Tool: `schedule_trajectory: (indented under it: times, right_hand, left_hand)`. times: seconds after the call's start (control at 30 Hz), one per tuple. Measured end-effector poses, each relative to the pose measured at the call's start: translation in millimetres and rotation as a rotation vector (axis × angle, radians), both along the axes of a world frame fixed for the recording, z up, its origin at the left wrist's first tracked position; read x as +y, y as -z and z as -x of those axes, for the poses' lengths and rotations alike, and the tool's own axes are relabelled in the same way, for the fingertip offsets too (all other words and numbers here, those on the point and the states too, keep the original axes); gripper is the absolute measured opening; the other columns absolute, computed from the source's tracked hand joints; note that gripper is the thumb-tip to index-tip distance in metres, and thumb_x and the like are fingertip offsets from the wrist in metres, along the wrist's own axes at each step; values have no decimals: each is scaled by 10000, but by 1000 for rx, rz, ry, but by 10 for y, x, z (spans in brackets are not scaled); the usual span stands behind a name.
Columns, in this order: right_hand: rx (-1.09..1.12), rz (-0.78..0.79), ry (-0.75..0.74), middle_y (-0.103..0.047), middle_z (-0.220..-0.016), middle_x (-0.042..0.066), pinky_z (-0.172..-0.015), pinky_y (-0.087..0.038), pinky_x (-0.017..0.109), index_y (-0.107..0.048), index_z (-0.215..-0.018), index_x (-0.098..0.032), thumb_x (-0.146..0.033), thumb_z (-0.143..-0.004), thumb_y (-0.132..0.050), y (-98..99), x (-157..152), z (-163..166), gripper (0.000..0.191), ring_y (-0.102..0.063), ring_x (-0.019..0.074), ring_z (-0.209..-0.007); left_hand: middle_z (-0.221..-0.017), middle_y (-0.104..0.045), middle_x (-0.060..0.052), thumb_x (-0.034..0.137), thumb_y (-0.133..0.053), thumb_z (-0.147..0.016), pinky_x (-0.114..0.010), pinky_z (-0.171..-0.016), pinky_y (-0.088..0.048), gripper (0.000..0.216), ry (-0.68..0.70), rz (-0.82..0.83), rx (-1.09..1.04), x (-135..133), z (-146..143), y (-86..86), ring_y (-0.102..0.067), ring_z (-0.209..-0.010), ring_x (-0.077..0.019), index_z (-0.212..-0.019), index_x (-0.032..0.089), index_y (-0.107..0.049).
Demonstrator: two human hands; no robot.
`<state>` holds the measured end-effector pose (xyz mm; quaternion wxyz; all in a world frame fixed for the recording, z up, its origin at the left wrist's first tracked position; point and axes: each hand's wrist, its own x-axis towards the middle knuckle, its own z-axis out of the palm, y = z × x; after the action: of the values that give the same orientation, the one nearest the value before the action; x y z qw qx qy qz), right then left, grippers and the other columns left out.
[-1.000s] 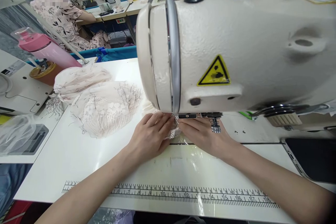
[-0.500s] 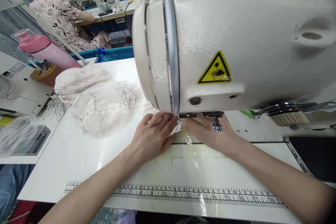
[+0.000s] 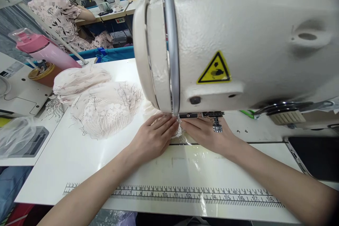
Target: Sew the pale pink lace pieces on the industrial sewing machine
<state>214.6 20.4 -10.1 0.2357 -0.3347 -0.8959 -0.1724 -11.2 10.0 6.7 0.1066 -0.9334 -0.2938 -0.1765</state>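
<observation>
Both sets of fingers lie flat, pressing a small white lace strip taut beneath the cream sewing machine head: left hand and right hand flank it on the white table, steadying the fabric

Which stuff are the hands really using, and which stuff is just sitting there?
In use: left hand, right hand, small lace piece, sewing machine.
Just sitting: lace pile, pink bottle, printed ruler, black phone.
</observation>
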Motion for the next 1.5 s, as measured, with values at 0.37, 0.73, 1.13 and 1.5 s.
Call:
schedule_trajectory:
  times: [0.37,0.73,1.13,1.5]
  right_hand:
    - [6,-64,-104,-714,-900,-4,-800,-445,293,-654,-1006,-176,-14,-894,-550,17,-59,148,222,-599,120,-881]
    - [13,38,-63,-688,-845,-18,-790,-427,260,-632,-909,-181,70,-873,-446,57,-49,139,315,-576,98,-804]
    - [27,193,-88,-672,-946,25,-777,-411,286,-638,-965,-203,53,-884,-392,6,-36,77,364,-560,130,-799]
    - [15,80,7,-690,-883,-33,-633,-369,302,-643,-945,-228,-25,-872,-483,27,14,21,269,-534,136,-690]
  left_hand:
    - [-1204,-704,-104,142,-450,-940,-444,-1033,-516,331,7,17,-7,61,111,-60,-666,-1144,-243,-1191,89,-659]
    - [-1263,-670,-132,132,-457,-950,-486,-1079,-463,369,-48,13,40,21,54,-17,-637,-1178,-271,-1289,94,-597]
    - [-1265,-678,-73,195,-495,-960,-492,-1073,-457,328,-158,-32,57,-47,-35,-14,-659,-1135,-271,-1253,139,-631]
    - [-1222,-699,-93,195,-506,-968,-493,-1053,-466,295,-192,-63,43,-67,-109,11,-667,-1116,-279,-1215,119,-647]
